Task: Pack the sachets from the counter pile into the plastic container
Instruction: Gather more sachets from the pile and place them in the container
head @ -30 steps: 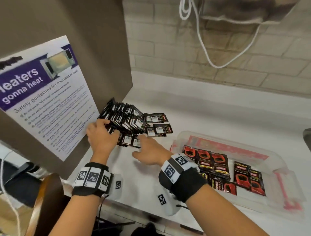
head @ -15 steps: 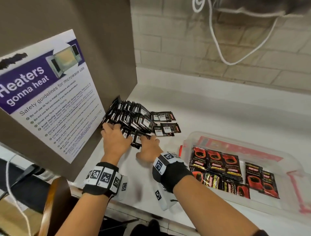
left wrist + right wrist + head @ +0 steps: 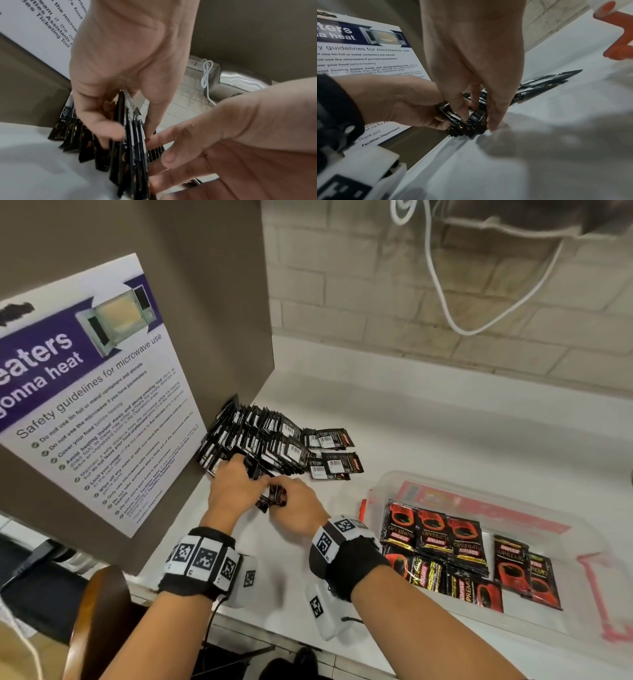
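Sachets [image 3: 435, 546] lying flat inside plastic container [image 3: 565, 529], both hands' fingers [image 3: 458, 108] pinching a small bundle [image 3: 270, 499]

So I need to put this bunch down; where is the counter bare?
Bare counter runs between the sachet pile, the back wall and the plastic container. It's crowded against the brown panel, where the pile sits.

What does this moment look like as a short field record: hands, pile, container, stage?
left hand: grips a bunch of sachets at the pile's near edge
right hand: fingers pinch the same bunch
pile: dark sachets on the counter, against the brown panel
container: clear plastic, partly filled with red and black sachets
stage: bunch gathered, not yet in the container
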A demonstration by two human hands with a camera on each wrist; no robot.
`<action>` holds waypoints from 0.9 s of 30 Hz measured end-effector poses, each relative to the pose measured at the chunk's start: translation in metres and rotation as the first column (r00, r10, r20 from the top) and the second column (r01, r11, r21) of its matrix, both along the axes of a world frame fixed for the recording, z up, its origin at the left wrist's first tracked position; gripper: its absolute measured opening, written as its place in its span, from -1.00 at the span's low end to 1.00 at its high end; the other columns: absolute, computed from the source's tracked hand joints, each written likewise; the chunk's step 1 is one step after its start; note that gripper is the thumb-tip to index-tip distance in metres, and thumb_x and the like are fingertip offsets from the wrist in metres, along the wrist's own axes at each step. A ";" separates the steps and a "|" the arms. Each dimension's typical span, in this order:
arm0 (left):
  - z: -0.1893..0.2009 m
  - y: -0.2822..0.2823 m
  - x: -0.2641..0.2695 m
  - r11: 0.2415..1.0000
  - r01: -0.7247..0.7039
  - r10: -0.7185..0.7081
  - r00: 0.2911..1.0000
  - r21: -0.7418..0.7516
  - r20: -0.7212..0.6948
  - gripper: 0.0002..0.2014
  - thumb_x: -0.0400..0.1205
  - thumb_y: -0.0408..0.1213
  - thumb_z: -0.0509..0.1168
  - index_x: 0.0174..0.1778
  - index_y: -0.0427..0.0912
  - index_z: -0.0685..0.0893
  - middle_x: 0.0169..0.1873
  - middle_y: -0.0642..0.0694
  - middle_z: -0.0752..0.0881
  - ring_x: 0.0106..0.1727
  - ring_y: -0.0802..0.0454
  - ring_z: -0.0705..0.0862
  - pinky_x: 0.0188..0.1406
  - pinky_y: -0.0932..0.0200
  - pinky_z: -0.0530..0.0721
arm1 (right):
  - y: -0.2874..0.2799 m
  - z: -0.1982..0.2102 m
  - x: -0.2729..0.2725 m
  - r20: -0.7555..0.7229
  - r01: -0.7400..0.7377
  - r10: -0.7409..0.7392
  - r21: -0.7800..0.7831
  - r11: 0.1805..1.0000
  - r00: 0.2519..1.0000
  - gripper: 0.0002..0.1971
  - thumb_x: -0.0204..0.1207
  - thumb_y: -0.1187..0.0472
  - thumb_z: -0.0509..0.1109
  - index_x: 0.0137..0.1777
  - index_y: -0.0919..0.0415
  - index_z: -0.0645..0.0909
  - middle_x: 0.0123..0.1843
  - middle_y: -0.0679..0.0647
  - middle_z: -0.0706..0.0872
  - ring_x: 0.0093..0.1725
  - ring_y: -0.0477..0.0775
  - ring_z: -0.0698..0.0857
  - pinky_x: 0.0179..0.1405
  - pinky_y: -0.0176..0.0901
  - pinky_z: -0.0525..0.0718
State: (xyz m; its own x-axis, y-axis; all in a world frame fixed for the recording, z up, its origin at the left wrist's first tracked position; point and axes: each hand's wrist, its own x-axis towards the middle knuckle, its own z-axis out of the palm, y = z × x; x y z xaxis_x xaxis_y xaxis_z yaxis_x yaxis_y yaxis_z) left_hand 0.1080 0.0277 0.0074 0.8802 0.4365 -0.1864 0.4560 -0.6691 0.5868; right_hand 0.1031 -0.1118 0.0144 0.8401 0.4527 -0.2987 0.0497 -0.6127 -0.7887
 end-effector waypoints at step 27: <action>0.106 -0.088 -0.004 0.906 0.424 -0.291 0.652 -0.018 0.700 -0.65 0.65 -0.29 0.45 0.21 0.08 0.45 -0.06 0.48 0.66 -0.05 0.44 0.67 -0.11 0.57 0.53 | -0.095 0.077 0.013 -0.534 0.513 -0.243 0.444 0.734 0.810 -0.39 0.69 -0.08 0.34 0.56 0.30 0.32 0.15 0.38 0.74 -0.30 0.29 0.84 -0.30 0.05 0.84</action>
State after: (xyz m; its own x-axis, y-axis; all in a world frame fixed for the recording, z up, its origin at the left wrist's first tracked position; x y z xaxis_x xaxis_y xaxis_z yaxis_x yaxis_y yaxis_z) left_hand 0.1039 -0.0598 0.1138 0.8759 0.0819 0.4755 -0.3552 -0.5575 0.7503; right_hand 0.1157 -0.2068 0.0915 0.8280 0.3173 -0.4622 -0.4980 0.0376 -0.8663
